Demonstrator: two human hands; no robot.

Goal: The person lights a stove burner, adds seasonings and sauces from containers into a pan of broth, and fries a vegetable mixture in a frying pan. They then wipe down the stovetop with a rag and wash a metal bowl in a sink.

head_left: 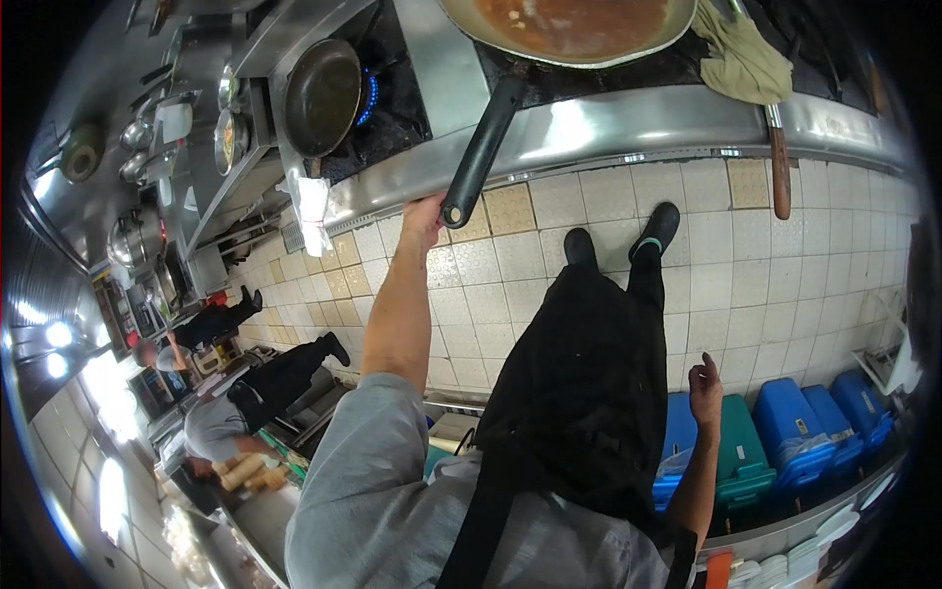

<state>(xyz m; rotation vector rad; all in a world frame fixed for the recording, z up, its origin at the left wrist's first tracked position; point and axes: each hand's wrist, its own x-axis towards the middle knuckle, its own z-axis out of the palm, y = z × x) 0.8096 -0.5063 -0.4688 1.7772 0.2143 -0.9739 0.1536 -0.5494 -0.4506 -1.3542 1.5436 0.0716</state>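
Observation:
My left hand point(424, 218) is at the front edge of the stove, right by the end of a black pan handle point(481, 157). Its fingers look curled and are partly hidden there, so what they grip does not show. The handle belongs to a wide pan point(579, 54) of reddish-brown liquid. My right hand point(704, 391) hangs at my side with loosely bent fingers and holds nothing. A smaller dark frying pan point(324, 98) sits by a lit blue burner flame point(368, 96).
An olive cloth point(746, 59) lies by the wide pan, near a wooden-handled tool point(780, 177) jutting over the stove edge. White paper point(313, 211) hangs off the left corner. Blue bins point(790, 422) and a green bin point(743, 447) stand behind me. Two people point(221, 422) work at left.

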